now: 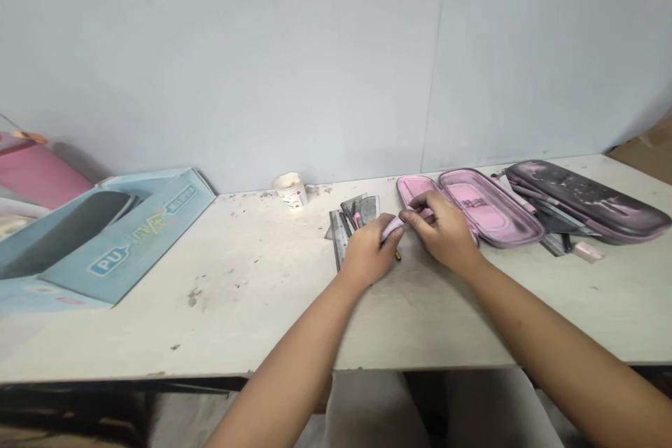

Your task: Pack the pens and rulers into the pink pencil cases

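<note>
My left hand (370, 252) and my right hand (438, 227) meet over the white table (210, 322), both closed on a pale pink pen (393, 227). Part of the pen is hidden by my fingers. A small yellow tip (397, 255) shows just below my left hand. A steel ruler (339, 238) and a small pile of stationery in clear sleeves (362, 210) lie next to my left hand. Beyond my right hand, an open pink pencil case (472, 206) touches my fingers.
A dark pink-trimmed pencil case (588, 199), pens and a pink eraser (586, 252) lie at the right. A white cup (290, 190) stands by the wall. A large blue cardboard box (110, 238) occupies the left end of the table.
</note>
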Motion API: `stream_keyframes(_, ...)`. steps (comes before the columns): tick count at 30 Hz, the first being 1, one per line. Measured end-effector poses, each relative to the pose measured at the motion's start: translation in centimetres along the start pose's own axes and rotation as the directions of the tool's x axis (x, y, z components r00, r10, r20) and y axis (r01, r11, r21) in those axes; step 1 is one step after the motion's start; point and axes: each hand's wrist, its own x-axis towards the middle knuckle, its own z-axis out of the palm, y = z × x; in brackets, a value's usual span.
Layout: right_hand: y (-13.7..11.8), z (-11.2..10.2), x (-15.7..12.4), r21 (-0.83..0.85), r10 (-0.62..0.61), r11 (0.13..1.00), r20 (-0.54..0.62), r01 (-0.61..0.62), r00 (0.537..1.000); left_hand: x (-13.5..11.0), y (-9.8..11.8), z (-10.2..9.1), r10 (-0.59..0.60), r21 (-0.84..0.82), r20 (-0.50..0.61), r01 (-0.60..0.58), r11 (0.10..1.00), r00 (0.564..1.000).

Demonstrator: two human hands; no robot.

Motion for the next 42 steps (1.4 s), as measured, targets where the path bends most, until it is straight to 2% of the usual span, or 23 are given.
stream_keyframes(4,-0.4,0.4,-0.3,0.093,0.053,0.994,-0.012,-0.052,0.999,0.0,0.0,0.1,0.007,-0.05,-0.002,-0.007,0.999,1.0)
stream_keyframes(9,-0.7,0.6,-0.5,0.085,-0.004,0.996,-0.095,0.012,0.995,-0.2,0.5,0.2,-0.013,-0.164,-0.027,0.009,0.986,1.0)
stream_keyframes(14,-0.8,0.5,-0.5,0.147,-0.001,0.989,-0.139,0.022,0.99,-0.2,0.8,0.2,-0.047,-0.323,-0.051,0.028,0.946,0.998)
stream_keyframes(27,-0.6,0.5,-0.5,0.012,-0.147,0.989,-0.115,0.149,0.982,-0.4,0.8,0.4,-0.088,-0.39,-0.036,0.067,0.918,0.995)
stream_keyframes(32,-1.0,0.5,-0.2,0.0,-0.16,0.987,-0.116,0.161,0.98,-0.4,0.9,0.5,-0.088,-0.421,-0.049,0.059,0.905,0.995)
stream_keyframes(42,-1.3,0.3,-0.1,-0.015,-0.097,0.995,-0.094,0.096,0.991,-0.4,1.8,0.4,-0.207,-0.522,-0.008,0.173,0.835,0.978)
